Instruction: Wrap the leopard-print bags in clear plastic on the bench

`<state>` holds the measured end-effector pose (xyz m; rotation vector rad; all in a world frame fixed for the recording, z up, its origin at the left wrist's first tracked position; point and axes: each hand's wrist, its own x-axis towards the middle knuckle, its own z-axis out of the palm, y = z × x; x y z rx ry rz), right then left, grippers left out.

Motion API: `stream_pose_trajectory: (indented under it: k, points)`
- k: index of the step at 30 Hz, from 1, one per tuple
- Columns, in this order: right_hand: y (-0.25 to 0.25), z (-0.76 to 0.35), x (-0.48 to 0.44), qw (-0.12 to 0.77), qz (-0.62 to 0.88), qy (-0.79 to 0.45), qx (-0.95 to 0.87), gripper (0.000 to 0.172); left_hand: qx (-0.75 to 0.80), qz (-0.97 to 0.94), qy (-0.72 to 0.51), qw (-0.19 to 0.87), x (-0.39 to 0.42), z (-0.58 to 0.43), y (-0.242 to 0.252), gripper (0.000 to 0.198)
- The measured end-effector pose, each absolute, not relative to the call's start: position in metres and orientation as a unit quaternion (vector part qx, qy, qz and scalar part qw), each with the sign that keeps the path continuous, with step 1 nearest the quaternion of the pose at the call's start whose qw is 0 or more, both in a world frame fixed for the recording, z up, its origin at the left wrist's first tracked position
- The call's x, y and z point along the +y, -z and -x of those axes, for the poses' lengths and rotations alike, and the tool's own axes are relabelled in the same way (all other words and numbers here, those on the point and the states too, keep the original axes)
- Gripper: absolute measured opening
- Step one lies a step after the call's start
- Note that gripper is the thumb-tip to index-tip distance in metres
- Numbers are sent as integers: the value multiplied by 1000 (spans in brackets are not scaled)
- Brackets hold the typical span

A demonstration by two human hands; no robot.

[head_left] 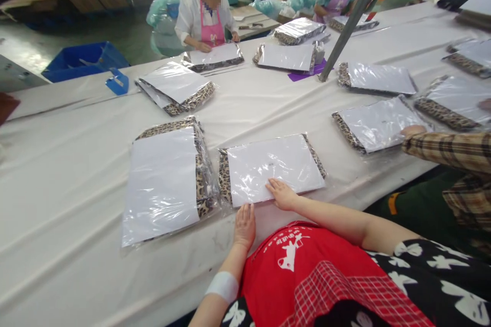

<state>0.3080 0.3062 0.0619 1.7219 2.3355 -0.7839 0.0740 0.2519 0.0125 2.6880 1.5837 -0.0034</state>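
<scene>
Bagged pkg (264, 161) flat, near side of surface (72, 173). Person's R hand (283, 195) palm-down on top, prob. steadying; L hand (244, 226) at near edge, likely bracing (both flat, nothing clamped).

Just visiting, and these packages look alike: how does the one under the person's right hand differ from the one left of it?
The front package shows leopard print at its left and right ends; the left package, along its far and right sides. The right hand touches the front package; no hand touches the left package. Both show white sheets under clear plastic.
</scene>
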Motion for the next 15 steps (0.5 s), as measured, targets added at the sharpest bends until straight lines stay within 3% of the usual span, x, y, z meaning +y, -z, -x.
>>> stream_pose_trajectory:
  k: [5,11,15]
  points:
    - [-57,-309,306,77,-569,262,776,81,510,-860,10,15,262,-81,-19,44]
    - [-56,-309,307,77,-568,262,776,82,495,-866,57,32,287,-83,-46,23]
    - [-59,-310,308,83,-566,268,776,82,474,-879,49,24,287,-82,-48,22]
